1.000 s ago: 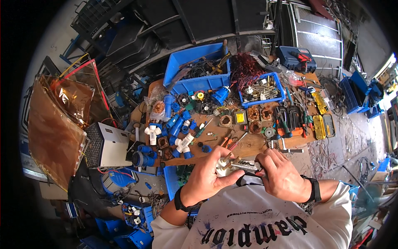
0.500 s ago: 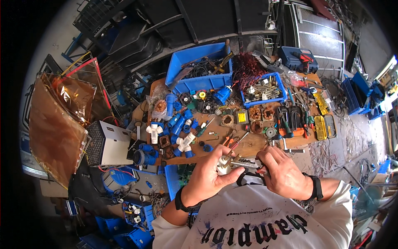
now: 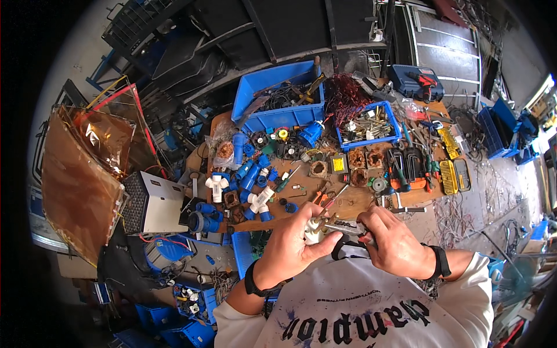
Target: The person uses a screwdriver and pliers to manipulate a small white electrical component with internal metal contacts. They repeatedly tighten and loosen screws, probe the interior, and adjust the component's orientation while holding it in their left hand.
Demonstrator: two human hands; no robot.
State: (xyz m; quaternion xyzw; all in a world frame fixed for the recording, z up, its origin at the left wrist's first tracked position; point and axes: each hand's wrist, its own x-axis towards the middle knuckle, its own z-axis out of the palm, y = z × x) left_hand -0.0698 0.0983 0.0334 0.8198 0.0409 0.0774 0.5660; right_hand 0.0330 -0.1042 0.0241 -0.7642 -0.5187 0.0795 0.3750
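Observation:
Close to my chest, at the table's near edge, my left hand [image 3: 295, 242] is closed around a white plastic fitting [image 3: 314, 235] with brass-coloured pins standing out of it. My right hand [image 3: 393, 239] grips a narrow silvery metal tool [image 3: 350, 228] whose exact kind I cannot make out; my fingers cover its right end. The tool's left end meets the fitting beside the pins. On the table beyond my hands lie screwdrivers [image 3: 328, 204]. White three-way plastic pieces [image 3: 261, 199] and blue plug housings [image 3: 249, 176] sit to the left.
A large blue crate [image 3: 277, 119] of cables and a smaller blue tray [image 3: 371, 144] of metal parts stand at the back of the wooden table [image 3: 290, 217]. Hand tools [image 3: 413, 165] and a yellow bit case [image 3: 447, 177] lie at right. A white-sided box [image 3: 164, 206] stands at left.

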